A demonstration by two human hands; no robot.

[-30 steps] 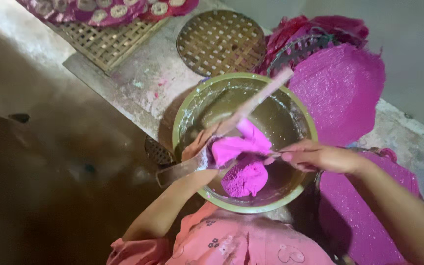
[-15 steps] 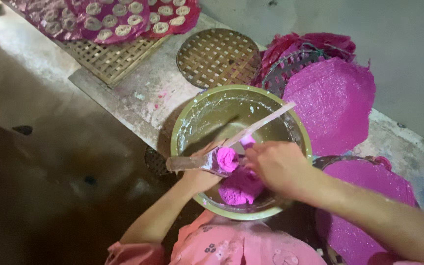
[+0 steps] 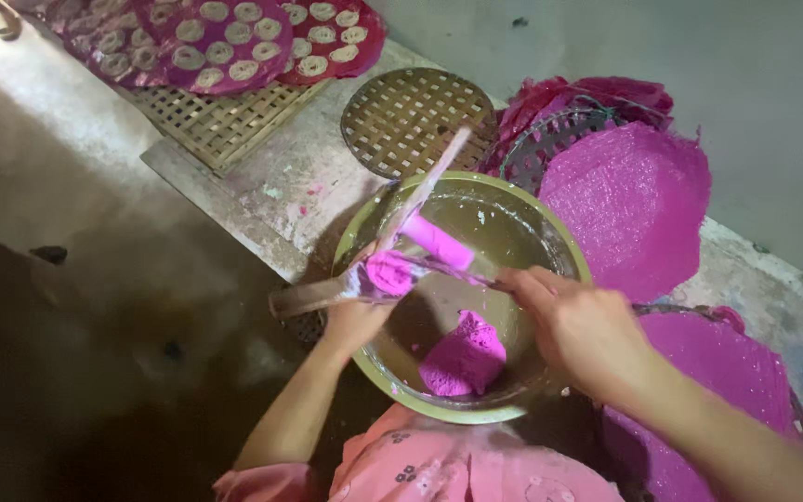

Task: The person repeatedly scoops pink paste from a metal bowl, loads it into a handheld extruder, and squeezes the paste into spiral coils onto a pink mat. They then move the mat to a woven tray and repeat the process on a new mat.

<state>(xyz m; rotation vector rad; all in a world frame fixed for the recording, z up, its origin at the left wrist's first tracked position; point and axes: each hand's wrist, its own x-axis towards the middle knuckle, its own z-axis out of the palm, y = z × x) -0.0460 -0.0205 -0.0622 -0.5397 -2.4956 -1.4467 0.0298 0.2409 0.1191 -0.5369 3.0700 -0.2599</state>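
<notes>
A green-rimmed metal bowl (image 3: 362, 244) stands on a concrete ledge, with a pink dough lump (image 3: 464, 357) on its bottom. My left hand (image 3: 353, 321) grips a flat metal spatula (image 3: 301, 297) held level over the bowl, with a wad of pink dough (image 3: 390, 272) on the blade. My right hand (image 3: 576, 325) reaches in from the right, its fingers pinched on the spatula's far tip. A long wooden stick (image 3: 443, 165) slants up from the spatula, with a pink smear (image 3: 439, 244) on its lower part. What holds the stick is hidden.
Thin pink sheets (image 3: 629, 200) lie on round woven trays to the right of the bowl. A bare round woven tray (image 3: 415, 116) sits behind it. A square bamboo mat (image 3: 220, 121) with pink discs (image 3: 234, 42) lies at top left. The dark floor drops away on the left.
The spatula and its dough have lifted above the bowl. My right hand has slid back right to the blade's tip, leaving the pink lump on the bowl's bottom in view. The stick now stands steeper.
</notes>
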